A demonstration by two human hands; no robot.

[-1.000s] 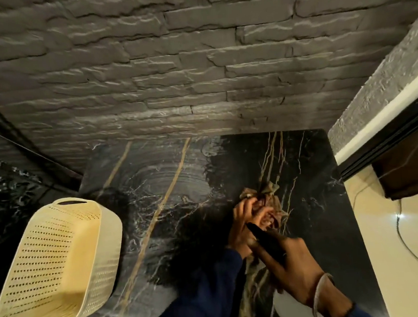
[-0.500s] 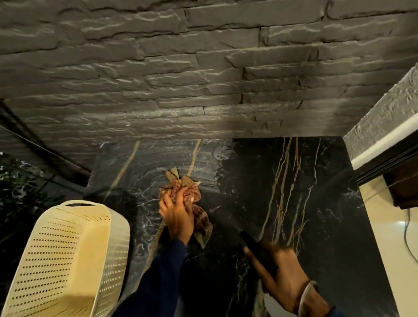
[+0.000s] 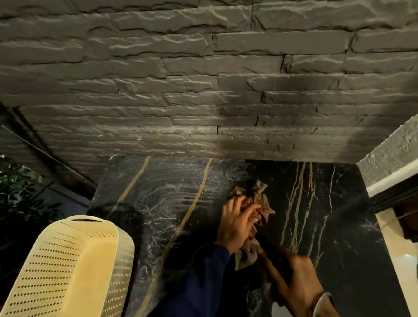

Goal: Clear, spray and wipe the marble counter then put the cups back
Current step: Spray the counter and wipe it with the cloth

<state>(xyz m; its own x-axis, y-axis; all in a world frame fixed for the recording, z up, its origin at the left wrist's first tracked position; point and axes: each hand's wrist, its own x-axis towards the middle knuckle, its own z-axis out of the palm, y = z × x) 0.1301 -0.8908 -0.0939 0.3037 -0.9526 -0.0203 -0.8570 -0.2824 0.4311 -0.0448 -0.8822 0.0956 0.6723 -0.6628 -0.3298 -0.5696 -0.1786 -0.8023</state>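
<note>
The black marble counter [image 3: 171,200] with gold veins lies below me, and wet swirl marks show on its left half. My left hand [image 3: 234,223], in a dark blue sleeve, presses a crumpled brown patterned cloth [image 3: 258,199] onto the middle of the counter. My right hand [image 3: 296,288] sits near the lower right edge and grips a black spray bottle [image 3: 275,255] whose nozzle points up toward the cloth; a white part of the bottle shows below the hand. No cups are in view.
A cream perforated plastic basket [image 3: 63,287] stands tilted at the counter's left front. A grey stone wall [image 3: 198,84] backs the counter. A white ledge and dark frame [image 3: 402,177] rise at the right. Plants [image 3: 10,197] are at the left.
My left hand has swept the cloth from the counter's left-middle back to the right, close to the spray bottle. My right hand has stayed in place.
</note>
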